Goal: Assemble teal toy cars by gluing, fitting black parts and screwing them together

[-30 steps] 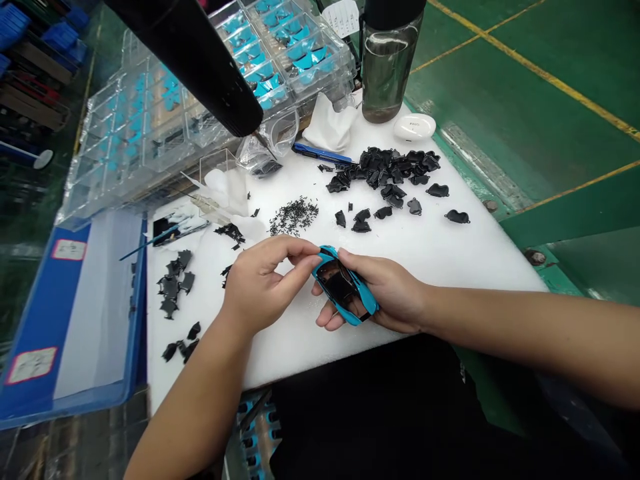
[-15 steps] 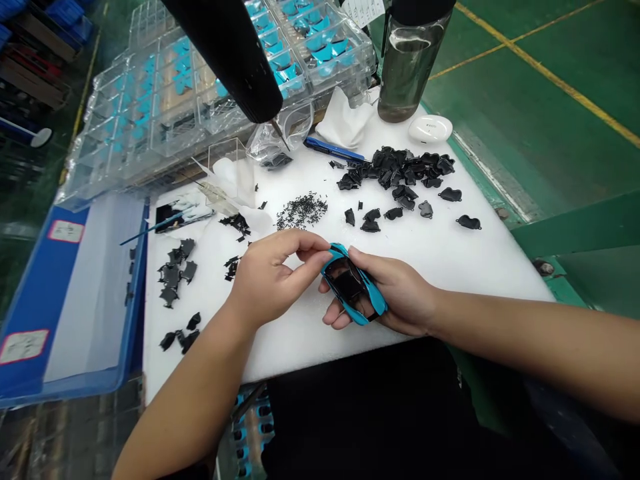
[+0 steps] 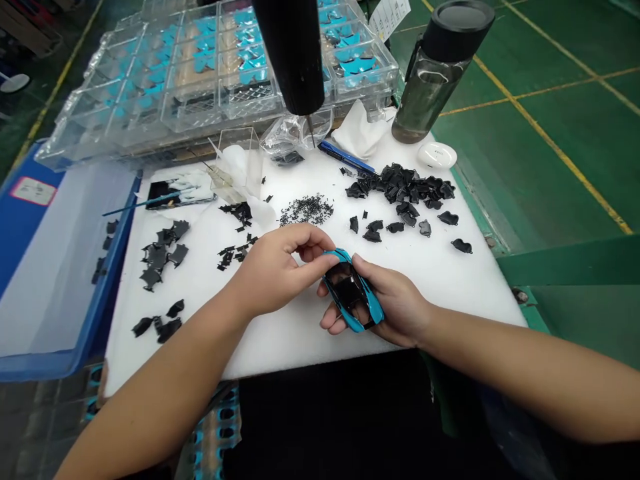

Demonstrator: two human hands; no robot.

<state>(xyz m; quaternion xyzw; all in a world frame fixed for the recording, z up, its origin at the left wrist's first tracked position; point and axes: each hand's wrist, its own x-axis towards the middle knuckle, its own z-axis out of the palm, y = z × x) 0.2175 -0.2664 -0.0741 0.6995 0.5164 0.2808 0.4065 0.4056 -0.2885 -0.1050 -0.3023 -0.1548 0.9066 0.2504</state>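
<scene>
Clear divided tray (image 3: 173, 120), teal pieces (image 3: 356, 65) inside

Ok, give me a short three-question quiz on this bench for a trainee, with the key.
1. Which hand cradles the blue plastic shell from below: the left hand or the right hand?
2. True or false: the white oval case sits to the left of the clear bottle.
3. Fill in the blank: the blue plastic bin lies to the ____ of the white foam pad.

Key: 1. right hand; 2. false; 3. left.
</scene>
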